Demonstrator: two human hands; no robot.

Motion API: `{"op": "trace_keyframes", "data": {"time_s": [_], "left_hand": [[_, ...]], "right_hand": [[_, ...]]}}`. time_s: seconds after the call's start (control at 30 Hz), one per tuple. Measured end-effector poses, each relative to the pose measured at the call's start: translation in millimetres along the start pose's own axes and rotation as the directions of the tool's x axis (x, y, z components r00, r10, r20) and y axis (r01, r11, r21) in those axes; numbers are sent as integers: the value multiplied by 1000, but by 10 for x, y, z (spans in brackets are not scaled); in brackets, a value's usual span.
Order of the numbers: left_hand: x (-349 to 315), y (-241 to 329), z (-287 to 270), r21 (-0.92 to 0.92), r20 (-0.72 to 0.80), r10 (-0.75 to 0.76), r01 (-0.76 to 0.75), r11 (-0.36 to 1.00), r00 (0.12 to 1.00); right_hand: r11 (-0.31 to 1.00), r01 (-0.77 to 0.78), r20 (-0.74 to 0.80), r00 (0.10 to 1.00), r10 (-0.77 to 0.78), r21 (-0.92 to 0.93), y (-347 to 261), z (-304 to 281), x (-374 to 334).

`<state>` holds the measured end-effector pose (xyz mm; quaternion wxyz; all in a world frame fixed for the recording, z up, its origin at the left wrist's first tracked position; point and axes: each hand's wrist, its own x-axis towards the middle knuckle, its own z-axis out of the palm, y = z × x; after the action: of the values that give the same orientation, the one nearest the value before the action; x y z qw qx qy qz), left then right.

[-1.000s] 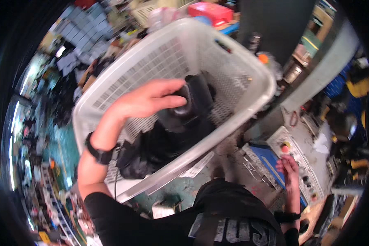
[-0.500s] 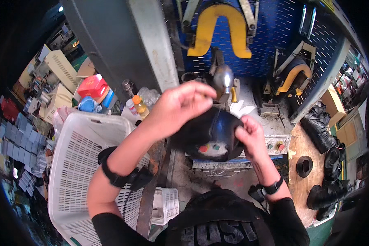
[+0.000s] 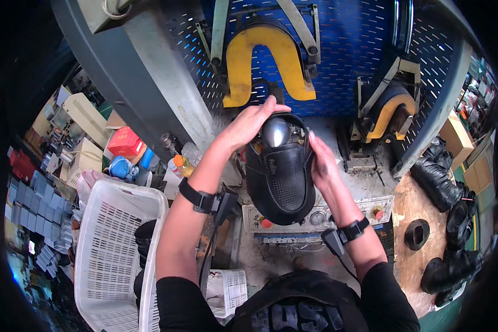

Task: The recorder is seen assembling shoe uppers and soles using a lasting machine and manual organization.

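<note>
A black shoe upper (image 3: 282,185) with a perforated tongue sits over a polished metal form (image 3: 276,133), whose rounded top shows through the opening. My left hand (image 3: 253,123) grips the upper's far left edge, its fingers bent over the rim. Along the right edge lies my right hand (image 3: 323,160), its fingers nearly straight and pressed to the side; its thumb side faces the upper. Just beyond stands a yellow U-shaped clamp pad (image 3: 238,61), apart from the upper.
A white plastic basket (image 3: 102,221) with black pieces inside stands at the left. A control panel with buttons (image 3: 348,216) runs below the shoe upper. At the right, a second yellow pad (image 3: 390,113) is mounted, and black uppers (image 3: 451,271) lie on a wooden board (image 3: 406,271).
The shoe upper has turned and come down over the metal form, its tongue now facing up. My left hand has moved from above it to its far left edge.
</note>
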<state>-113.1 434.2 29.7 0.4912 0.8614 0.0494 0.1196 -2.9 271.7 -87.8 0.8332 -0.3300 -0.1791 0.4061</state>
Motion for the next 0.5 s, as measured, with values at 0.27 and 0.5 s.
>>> {"op": "trace_keyframes", "data": {"time_s": [0.27,0.5], "left_hand": [[-140,-112,203,318,-94,453,-405,858,886],[-234,-267,302,376,-148,645,-561,738,749]], "right_hand": [[893,-357,-160,899,408,274,691,-313,-941],[988,0,-439,896,68,154,1337,-232,-230]]}}
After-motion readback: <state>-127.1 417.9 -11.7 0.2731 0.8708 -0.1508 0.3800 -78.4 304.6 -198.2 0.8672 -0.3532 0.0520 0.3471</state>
